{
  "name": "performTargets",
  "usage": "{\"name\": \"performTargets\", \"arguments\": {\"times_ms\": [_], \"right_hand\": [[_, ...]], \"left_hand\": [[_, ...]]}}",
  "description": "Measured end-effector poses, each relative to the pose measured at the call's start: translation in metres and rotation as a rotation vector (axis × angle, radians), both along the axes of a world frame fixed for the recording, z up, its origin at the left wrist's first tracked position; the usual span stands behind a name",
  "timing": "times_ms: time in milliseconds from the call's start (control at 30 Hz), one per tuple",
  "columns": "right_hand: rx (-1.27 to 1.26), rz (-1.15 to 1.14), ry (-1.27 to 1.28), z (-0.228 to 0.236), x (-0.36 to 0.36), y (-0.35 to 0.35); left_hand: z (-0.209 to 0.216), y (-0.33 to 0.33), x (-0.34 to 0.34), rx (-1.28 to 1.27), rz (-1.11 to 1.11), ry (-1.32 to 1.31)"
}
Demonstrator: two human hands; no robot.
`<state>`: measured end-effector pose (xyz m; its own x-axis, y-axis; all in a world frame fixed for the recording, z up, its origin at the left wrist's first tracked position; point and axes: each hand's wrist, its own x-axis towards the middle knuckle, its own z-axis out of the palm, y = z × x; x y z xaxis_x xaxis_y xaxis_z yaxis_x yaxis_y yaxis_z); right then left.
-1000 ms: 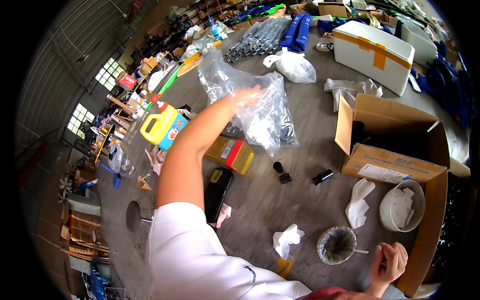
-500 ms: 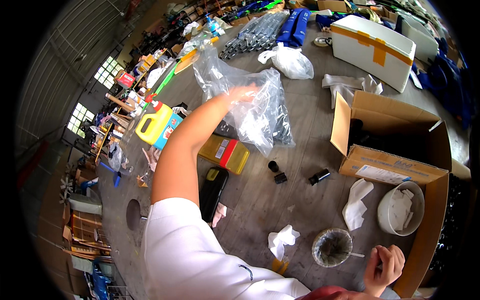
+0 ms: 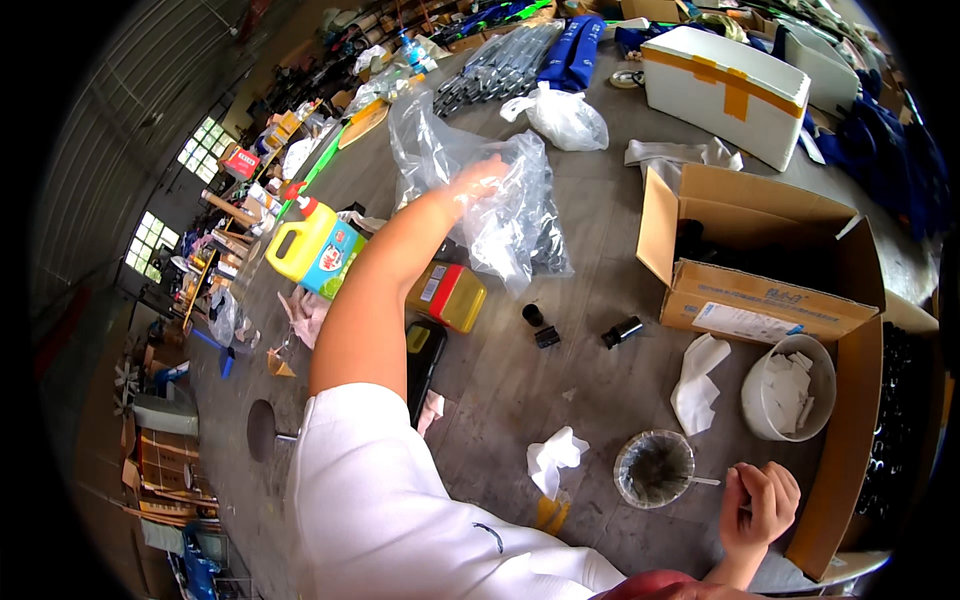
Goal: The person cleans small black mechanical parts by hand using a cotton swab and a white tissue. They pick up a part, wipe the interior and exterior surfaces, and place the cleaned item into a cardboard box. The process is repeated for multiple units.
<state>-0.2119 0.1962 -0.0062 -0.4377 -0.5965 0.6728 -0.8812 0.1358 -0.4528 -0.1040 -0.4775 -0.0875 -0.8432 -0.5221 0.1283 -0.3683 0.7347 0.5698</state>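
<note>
Grey workbench [image 3: 600,400]: your left hand [image 3: 478,180] grips a clear plastic bag [image 3: 500,205], lifted so contents hang; right hand [image 3: 760,503], fisted, rests beside a glass bowl [image 3: 653,468].

Yellow jug [image 3: 308,243], white foam box [image 3: 725,92], open cardboard box [image 3: 760,290], crumpled tissues [image 3: 556,458] on grey table [image 3: 600,300].

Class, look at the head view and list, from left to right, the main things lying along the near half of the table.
Yellow jug → yellow and red box → two small black caps → black cylinder → white cloth → white bowl.
</note>
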Motion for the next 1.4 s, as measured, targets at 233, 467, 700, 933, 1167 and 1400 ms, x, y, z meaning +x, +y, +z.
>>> {"name": "performTargets", "arguments": {"times_ms": [233,467,700,933,1167,1400], "right_hand": [[0.015,0.041,-0.013,-0.004,-0.002,-0.001],[-0.003,-0.017,0.061,-0.009,-0.002,0.000],[-0.037,0.030,0.008,-0.004,-0.003,-0.007],[-0.045,0.035,-0.002,-0.005,0.001,-0.005],[-0.015,0.038,-0.003,-0.005,0.005,-0.005],[-0.005,0.117,-0.062,-0.007,0.008,-0.010]], "left_hand": [[0.105,0.063,-0.033,-0.335,-0.154,-0.565],[0.174,0.088,-0.023,-0.571,-0.225,-0.732],[0.223,0.129,0.028,-0.777,0.042,-0.644],[0.257,0.169,0.086,-0.643,0.172,-0.302],[0.190,0.318,0.123,-0.394,0.023,-0.023],[0.097,0.382,0.125,-0.283,-0.026,-0.355]]}}
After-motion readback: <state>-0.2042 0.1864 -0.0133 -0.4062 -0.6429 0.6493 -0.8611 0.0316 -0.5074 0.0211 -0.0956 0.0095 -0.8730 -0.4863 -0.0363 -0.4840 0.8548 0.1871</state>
